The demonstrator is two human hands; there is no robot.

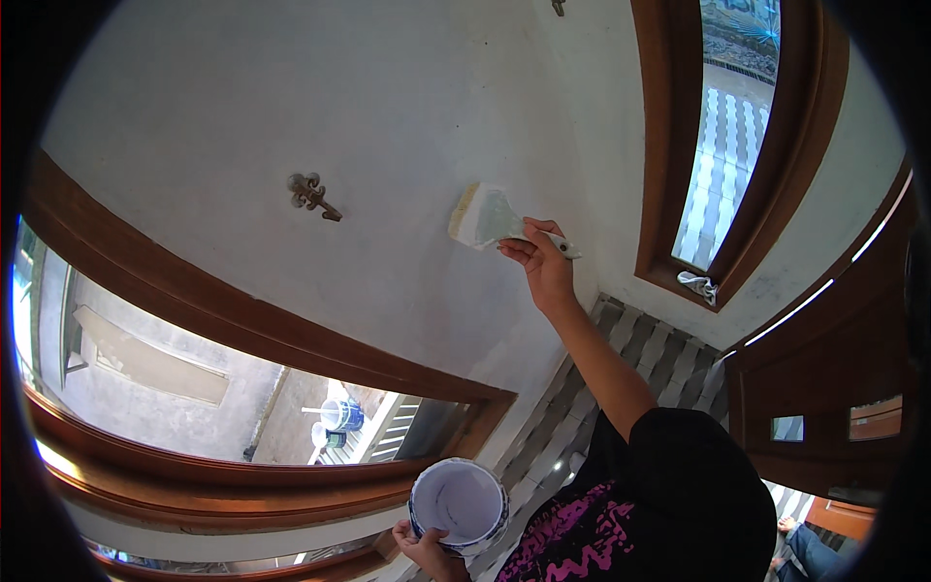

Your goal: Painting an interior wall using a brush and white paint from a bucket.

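My right hand (533, 252), fingers closed around the handle, holds a wide paintbrush (485, 213) with pale bristles up against the off-white wall (388, 116); whether the bristles touch it I cannot tell. My left hand (422, 538) grips a round white and blue paint bucket (458, 500) low in the middle of the head view, a pale lilac-white coating inside it. A metal ornamental bracket (312, 194) is fixed to the wall left of the brush.
Wooden-framed windows (272, 344) (664, 136) flank the wall, a white cloth (696, 285) on the right sill. Buckets (341, 415) show outside through the left window. Below are patterned tiles (621, 339), a dark wooden door (824, 359) and another person's jeans-clad leg (815, 548).
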